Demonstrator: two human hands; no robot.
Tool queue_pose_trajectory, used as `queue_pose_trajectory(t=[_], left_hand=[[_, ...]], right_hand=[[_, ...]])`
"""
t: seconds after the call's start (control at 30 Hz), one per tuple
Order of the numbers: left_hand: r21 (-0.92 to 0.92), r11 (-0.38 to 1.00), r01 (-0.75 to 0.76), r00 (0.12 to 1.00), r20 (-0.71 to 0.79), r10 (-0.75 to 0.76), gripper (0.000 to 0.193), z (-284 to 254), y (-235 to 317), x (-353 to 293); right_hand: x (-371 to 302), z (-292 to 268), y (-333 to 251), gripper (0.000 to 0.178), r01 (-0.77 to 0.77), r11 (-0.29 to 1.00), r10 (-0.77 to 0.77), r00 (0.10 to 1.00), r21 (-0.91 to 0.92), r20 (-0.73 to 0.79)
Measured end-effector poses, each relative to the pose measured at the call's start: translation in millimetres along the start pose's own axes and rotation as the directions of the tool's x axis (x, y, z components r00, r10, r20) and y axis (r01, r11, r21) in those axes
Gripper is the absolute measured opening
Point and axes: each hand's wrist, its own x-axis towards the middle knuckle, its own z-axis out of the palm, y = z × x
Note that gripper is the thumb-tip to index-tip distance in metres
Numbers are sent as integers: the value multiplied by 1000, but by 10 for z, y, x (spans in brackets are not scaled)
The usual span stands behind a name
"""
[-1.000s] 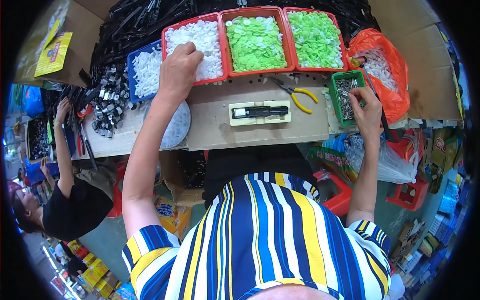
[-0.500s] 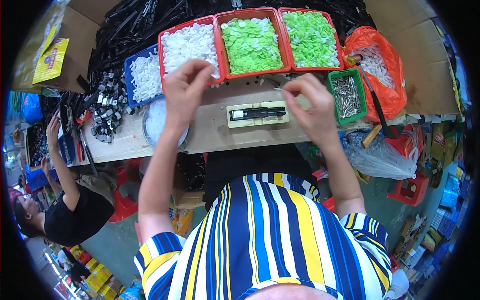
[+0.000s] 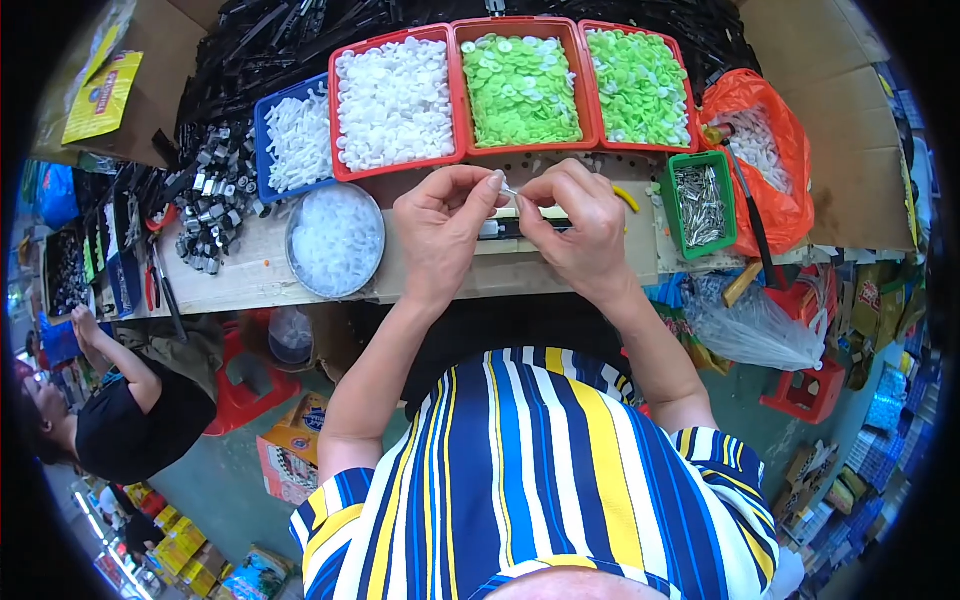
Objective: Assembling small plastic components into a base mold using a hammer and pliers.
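My left hand [image 3: 440, 240] and my right hand [image 3: 585, 235] meet in front of the trays, fingertips nearly touching. Between my left thumb and forefinger is a small white plastic piece [image 3: 498, 182]. My right fingers pinch a thin silvery metal pin [image 3: 511, 191], its end against or very near the white piece. Just below the hands lies a black elongated part [image 3: 510, 229] in a cream holder [image 3: 515, 246], both partly covered by my fingers. A yellow-handled tool [image 3: 627, 198] shows behind my right hand.
Red trays of white pieces [image 3: 395, 105] and green discs [image 3: 520, 90] line the back. A blue tray [image 3: 292, 140] and a round tub [image 3: 335, 240] stand left. The green tray of metal pins [image 3: 700, 205], hammer [image 3: 755, 215] and orange bag [image 3: 790, 190] are right. A co-worker [image 3: 140, 405] sits left.
Both hands have come together over the holder, the left moving right and down from the white-piece tray, the right moving left. The small pieces now meet. My view has shifted slightly.
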Motion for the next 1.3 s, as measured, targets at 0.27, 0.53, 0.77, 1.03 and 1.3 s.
queue_pose_trajectory(t=[0.27,0.53,0.77,1.03,1.3], left_hand=[[359,899,-250,963,-6,270,11,106,-48,-98],[-39,999,17,995,97,-13,14,8,-160,-114],[-6,1000,-26,978,207,26,22,-81,-205,-226],[510,793,-332,936,286,207,32,-221,-221,-251],[659,447,-605,793,451,410,32,-332,-378,-285]], right_hand=[[-105,55,3,9,21,997,-25,998,-68,-55],[-174,-43,136,11,-340,812,298,940,475,163],[-247,-21,147,9,-212,906,159,973,367,169],[-382,115,228,10,-186,947,138,972,263,191],[-391,241,366,13,41,998,-48,989,52,143]])
